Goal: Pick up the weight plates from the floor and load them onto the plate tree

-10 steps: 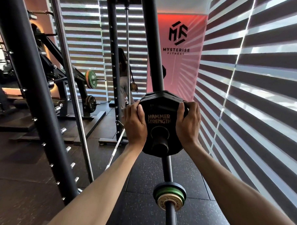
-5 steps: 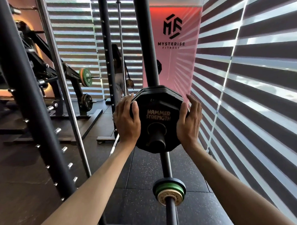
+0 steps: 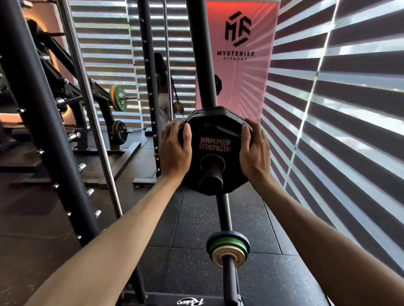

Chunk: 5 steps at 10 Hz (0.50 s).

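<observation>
black plate (image 3: 216,139) mid frame on peg (image 3: 212,174) | left hand (image 3: 174,149) grips left edge | right hand (image 3: 254,152) grips right edge

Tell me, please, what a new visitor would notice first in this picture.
First, the black weight plate in the centre, on a peg, with the left hand and the right hand gripping its edges. Then the pink banner behind it, and the small green plates on a lower peg.
</observation>
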### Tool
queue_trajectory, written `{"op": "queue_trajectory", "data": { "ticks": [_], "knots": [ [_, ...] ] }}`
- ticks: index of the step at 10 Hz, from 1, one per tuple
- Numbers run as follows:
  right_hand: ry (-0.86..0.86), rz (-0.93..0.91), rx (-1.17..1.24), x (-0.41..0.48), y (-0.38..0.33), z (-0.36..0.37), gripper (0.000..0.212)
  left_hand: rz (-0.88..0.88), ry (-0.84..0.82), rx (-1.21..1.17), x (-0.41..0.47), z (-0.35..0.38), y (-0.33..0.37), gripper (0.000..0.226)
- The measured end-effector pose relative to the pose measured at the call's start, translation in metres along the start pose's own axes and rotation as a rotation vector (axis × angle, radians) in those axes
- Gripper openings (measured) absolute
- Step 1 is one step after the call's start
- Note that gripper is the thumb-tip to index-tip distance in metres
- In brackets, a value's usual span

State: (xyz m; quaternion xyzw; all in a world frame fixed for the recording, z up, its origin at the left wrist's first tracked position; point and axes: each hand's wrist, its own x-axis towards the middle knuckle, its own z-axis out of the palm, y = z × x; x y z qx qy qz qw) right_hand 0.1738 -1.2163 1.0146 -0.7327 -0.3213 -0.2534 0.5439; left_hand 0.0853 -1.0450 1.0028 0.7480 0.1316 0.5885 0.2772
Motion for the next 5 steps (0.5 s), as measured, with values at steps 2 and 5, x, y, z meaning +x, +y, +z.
{"op": "queue_trajectory", "data": {
  "ticks": [2, 5],
  "knots": [
    [0.036, -0.059, -0.059, 0.01, -0.01, 0.013, 0.04, 0.104, 0.024, 0.149, 0.014, 0.013, 0.016, 0.047],
    [-0.099, -0.054, -0.212, 0.016, -0.029, -0.009, 0.034, 0.147, -0.053, 0.249, 0.025, 0.004, 0.031, 0.042]
  ]
}}
